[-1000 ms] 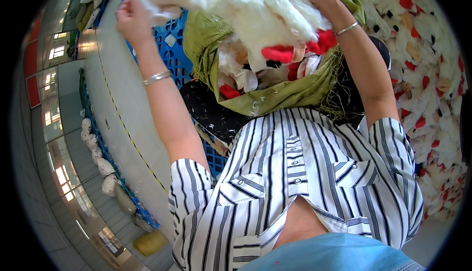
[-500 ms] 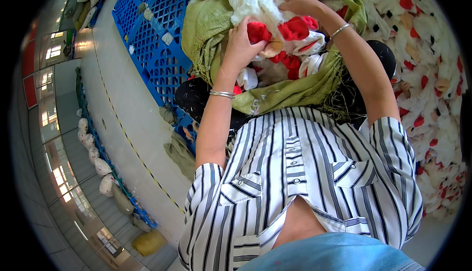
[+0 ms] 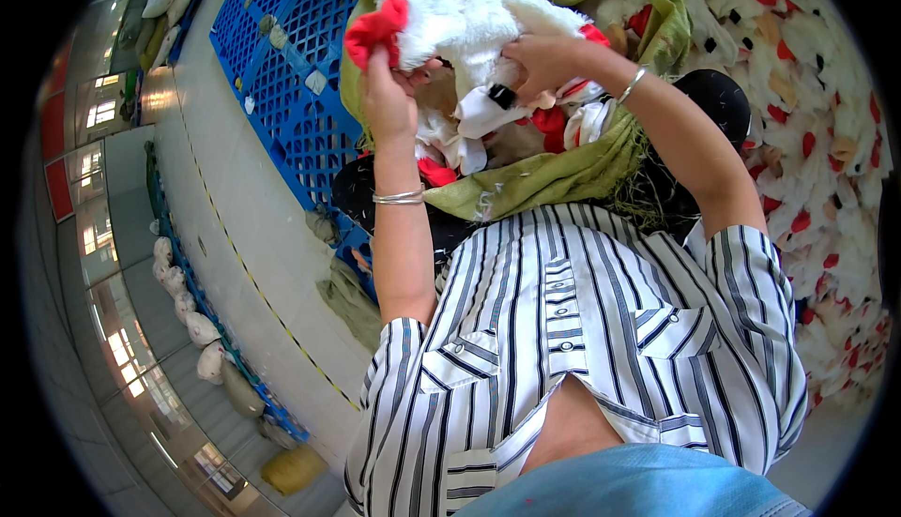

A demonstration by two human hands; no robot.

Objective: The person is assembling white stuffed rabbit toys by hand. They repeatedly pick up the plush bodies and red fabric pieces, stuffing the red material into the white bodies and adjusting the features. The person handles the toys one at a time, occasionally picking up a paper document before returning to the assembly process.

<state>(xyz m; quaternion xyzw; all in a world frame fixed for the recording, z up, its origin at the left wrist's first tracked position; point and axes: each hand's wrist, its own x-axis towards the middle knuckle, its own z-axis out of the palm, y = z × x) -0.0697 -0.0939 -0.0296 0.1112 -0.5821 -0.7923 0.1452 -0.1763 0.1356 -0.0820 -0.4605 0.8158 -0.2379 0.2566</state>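
A limp, white fluffy plush toy skin (image 3: 469, 10) with red parts spreads over the mouth of a green woven sack (image 3: 540, 179) in front of me. My left hand (image 3: 392, 99) is closed on a red piece at its left end, holding it raised over the sack's left rim. My right hand (image 3: 544, 67) grips the skin's white fabric near its right end, with part of the fingers hidden in the plush. A white piece with a black patch (image 3: 483, 109) hangs below it. Red and white plush pieces (image 3: 554, 128) lie inside the sack.
A heap of white, red and tan plush pieces (image 3: 788, 114) covers the right side. At the left lies a blue plastic pallet (image 3: 291, 67). Beyond a striped floor line, several white bundles (image 3: 188, 311) line the wall, near a yellow sack (image 3: 293, 468).
My left hand has moved left and up with a red part of the plush skin. The skin is spread wider, and my right hand has shifted slightly down on it.
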